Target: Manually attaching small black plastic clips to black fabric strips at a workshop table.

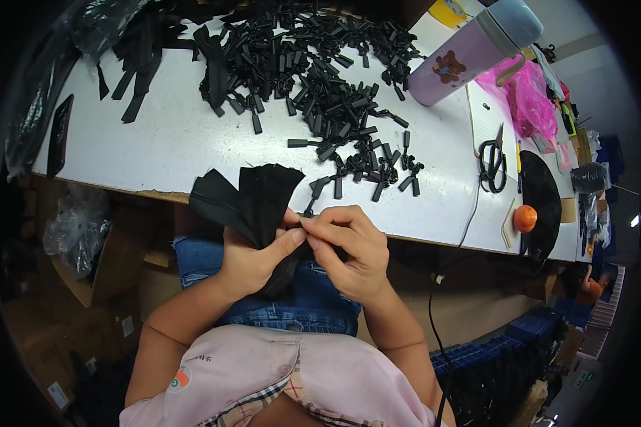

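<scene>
My left hand is closed around a fanned bundle of black fabric strips, which spreads up toward the table's front edge and hangs down over my lap. My right hand pinches with thumb and forefinger at a small black zipper pull; its rectangular tab sticks up past my fingertips. Both hands' fingertips meet beside the strips, and they hide where pull and strip touch. Beyond them, a large heap of similar black zipper pulls lies spread over the white table.
More black strips and a dark phone lie at left. On the right are a lilac bottle, black scissors, an orange fruit and a pink plastic bag. A black cable hangs beside my right arm.
</scene>
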A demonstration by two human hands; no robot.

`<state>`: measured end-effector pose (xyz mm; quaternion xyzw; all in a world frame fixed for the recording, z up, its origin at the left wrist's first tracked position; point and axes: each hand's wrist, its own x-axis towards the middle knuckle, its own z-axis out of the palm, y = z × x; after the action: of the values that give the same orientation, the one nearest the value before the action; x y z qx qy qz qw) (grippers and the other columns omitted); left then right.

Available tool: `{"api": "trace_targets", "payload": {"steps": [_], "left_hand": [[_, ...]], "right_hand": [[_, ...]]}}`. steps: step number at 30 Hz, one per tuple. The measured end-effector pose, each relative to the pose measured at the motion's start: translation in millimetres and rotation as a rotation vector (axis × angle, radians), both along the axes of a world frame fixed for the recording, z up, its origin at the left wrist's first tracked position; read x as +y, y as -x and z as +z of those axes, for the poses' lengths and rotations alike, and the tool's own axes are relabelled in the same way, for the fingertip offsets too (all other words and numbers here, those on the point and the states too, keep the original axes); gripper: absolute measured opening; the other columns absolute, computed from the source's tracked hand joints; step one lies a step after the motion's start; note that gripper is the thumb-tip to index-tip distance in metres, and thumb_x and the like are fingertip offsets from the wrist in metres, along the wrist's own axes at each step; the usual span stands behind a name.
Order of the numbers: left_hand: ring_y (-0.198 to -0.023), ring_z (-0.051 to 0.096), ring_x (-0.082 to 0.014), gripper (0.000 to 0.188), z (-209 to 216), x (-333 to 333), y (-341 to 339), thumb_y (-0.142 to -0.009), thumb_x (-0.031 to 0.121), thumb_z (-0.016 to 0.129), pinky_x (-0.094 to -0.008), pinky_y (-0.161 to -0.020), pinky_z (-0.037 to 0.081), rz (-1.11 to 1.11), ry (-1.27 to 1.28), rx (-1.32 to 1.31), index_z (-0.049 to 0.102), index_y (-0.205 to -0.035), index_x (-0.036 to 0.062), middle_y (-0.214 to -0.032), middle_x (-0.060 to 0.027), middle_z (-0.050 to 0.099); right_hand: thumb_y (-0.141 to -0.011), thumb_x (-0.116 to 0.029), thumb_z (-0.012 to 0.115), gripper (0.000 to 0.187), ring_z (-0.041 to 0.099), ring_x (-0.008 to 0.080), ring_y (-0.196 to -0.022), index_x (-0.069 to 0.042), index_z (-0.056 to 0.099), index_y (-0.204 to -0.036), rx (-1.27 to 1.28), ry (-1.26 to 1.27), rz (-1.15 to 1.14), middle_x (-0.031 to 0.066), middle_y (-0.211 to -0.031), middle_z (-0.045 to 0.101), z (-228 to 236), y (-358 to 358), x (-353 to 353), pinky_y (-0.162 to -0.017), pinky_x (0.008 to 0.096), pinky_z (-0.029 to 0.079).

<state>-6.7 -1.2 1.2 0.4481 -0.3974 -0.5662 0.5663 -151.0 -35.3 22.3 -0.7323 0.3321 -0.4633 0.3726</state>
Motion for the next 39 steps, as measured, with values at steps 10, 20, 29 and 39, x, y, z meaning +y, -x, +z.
{"api": "trace_targets", "payload": {"steps": [10,20,29,39], "left_hand": [[-0.08,0.052,-0.0087,0.029,10,3,5,-0.078,0.005,0.058,-0.0216,-0.073,0.042,0.047,0.043,0.027,0.05,-0.104,-0.0006,-0.089,-0.0047,0.056],[-0.084,0.054,-0.0119,0.022,16,1,-4,-0.078,0.005,0.056,-0.0243,-0.076,0.043,-0.053,0.003,0.092,0.053,-0.098,-0.001,-0.091,-0.0076,0.058],[-0.084,0.053,-0.0118,0.022,11,-3,-10,-0.078,0.005,0.056,-0.0244,-0.076,0.043,-0.138,0.06,-0.009,0.053,-0.098,-0.0015,-0.093,-0.0069,0.057],[-0.083,0.052,-0.0096,0.021,8,3,1,-0.081,0.003,0.051,-0.023,-0.075,0.043,-0.033,0.083,-0.019,0.051,-0.102,-0.0014,-0.095,-0.0066,0.056]], "right_hand": [[-0.075,0.004,0.057,0.014,0.05,0.0075,-0.071,0.003,0.055,-0.088,-0.495,-0.457,-0.151,0.0055,-0.083,0.051,-13,-17,19,-0.059,0.0188,0.043],[-0.077,0.0,0.056,0.005,0.041,0.0029,-0.053,0.001,0.052,-0.081,-0.575,-0.775,0.184,0.0018,-0.071,0.05,-14,-2,7,-0.045,0.015,0.034],[-0.078,-0.002,0.056,0.005,0.042,0.0029,-0.051,0.001,0.053,-0.08,-0.498,-0.98,0.21,0.0011,-0.067,0.051,-4,3,6,-0.043,0.015,0.032],[-0.077,-0.001,0.056,0.008,0.041,0.0027,-0.053,0.001,0.051,-0.083,-0.208,-0.278,-0.097,0.0024,-0.07,0.05,-20,-14,20,-0.045,0.0156,0.033]]}}
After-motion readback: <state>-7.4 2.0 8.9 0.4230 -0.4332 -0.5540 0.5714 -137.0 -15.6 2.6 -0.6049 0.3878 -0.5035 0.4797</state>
